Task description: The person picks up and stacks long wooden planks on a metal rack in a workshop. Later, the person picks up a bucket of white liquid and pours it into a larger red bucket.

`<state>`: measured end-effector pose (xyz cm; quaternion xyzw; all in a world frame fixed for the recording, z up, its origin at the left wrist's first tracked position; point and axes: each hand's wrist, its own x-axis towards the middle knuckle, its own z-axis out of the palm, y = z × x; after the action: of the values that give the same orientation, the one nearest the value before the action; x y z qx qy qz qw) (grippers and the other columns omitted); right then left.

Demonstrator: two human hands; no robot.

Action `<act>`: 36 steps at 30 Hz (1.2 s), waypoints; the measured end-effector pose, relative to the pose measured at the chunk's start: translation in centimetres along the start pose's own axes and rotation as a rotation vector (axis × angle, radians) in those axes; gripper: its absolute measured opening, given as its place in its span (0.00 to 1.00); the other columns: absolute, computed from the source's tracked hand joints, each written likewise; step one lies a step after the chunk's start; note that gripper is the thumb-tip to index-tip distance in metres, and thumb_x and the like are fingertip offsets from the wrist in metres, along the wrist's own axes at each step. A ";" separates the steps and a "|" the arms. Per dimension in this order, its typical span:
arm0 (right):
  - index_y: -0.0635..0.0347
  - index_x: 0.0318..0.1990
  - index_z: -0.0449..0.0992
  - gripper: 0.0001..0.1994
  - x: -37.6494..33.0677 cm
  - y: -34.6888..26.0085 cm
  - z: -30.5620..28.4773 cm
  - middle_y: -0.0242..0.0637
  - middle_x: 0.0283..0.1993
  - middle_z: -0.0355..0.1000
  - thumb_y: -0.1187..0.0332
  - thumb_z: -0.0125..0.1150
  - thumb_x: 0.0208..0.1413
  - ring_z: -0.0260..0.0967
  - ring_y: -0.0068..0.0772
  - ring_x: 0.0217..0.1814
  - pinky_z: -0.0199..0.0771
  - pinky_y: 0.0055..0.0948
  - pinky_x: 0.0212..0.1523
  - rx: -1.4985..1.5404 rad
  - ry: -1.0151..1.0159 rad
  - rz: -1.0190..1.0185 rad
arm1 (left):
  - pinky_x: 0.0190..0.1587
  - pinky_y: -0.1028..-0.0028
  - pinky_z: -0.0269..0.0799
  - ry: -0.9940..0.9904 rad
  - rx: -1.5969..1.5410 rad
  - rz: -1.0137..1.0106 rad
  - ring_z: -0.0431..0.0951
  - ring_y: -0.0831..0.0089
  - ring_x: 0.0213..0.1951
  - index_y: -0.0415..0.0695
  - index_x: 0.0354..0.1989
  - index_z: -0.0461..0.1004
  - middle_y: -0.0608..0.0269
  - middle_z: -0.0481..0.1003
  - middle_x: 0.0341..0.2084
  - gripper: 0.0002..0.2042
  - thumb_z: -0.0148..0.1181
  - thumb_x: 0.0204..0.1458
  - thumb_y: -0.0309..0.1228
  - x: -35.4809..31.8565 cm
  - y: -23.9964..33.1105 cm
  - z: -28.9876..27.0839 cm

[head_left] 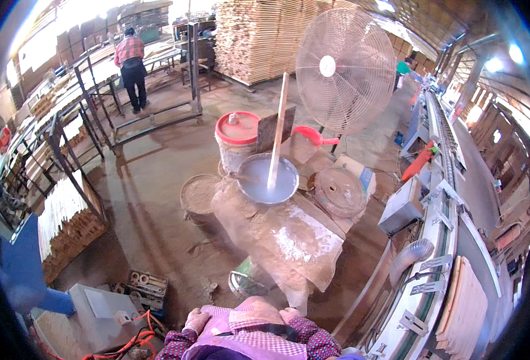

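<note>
At my left side, my left hand [196,321] rests against the edge of my pink checked apron [257,320], its fingers curled; whatever they hold, if anything, is hidden. My right hand [289,314] is at the apron's other edge, only partly showing, with its fingers out of sight. Just ahead of me lies a green and white container [248,277]. Beyond it, a board [308,240] is covered with spilled white powder. Farther off stands a bucket of cloudy liquid [283,177], with a wooden stick [278,132] leaning upright in it.
A large fan [343,71] and a red-lidded bucket [238,133] stand behind. Along the right runs a conveyor [442,234] with stacked boards [466,306]. Orange cables [146,336] and a tool crate [148,289] lie at left. A person [131,66] works far left.
</note>
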<state>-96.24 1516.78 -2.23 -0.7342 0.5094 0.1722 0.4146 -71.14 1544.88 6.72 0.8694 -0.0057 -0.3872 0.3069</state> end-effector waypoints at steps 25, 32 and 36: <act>0.68 0.55 0.72 0.24 2.4 2.1 -1.6 0.50 0.53 0.73 0.59 0.58 0.56 0.70 0.40 0.58 0.67 0.31 0.59 -0.176 -0.198 -0.091 | 0.58 0.60 0.65 -0.052 -0.177 -0.257 0.70 0.44 0.56 0.34 0.50 0.71 0.36 0.72 0.50 0.25 0.54 0.47 0.40 -3.0 -9.4 4.0; 0.70 0.58 0.69 0.25 0.6 -2.1 -3.5 0.51 0.58 0.69 0.61 0.59 0.56 0.66 0.42 0.62 0.63 0.33 0.62 -0.282 -0.189 -0.139 | 0.59 0.60 0.63 -0.050 -0.362 -0.333 0.70 0.47 0.57 0.37 0.51 0.70 0.39 0.71 0.52 0.24 0.52 0.48 0.40 -5.8 -6.3 1.9; 0.71 0.62 0.64 0.28 1.8 -8.4 -1.0 0.53 0.62 0.65 0.61 0.58 0.58 0.61 0.43 0.67 0.58 0.33 0.66 -0.240 -0.208 -0.146 | 0.54 0.60 0.65 -0.016 -0.416 -0.364 0.73 0.48 0.49 0.39 0.53 0.66 0.41 0.73 0.46 0.24 0.54 0.49 0.39 -3.9 -10.3 6.9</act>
<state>-88.14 1516.11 0.81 -0.7919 0.3847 0.2762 0.3856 -80.88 1550.53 0.24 0.7714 0.2279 -0.4355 0.4042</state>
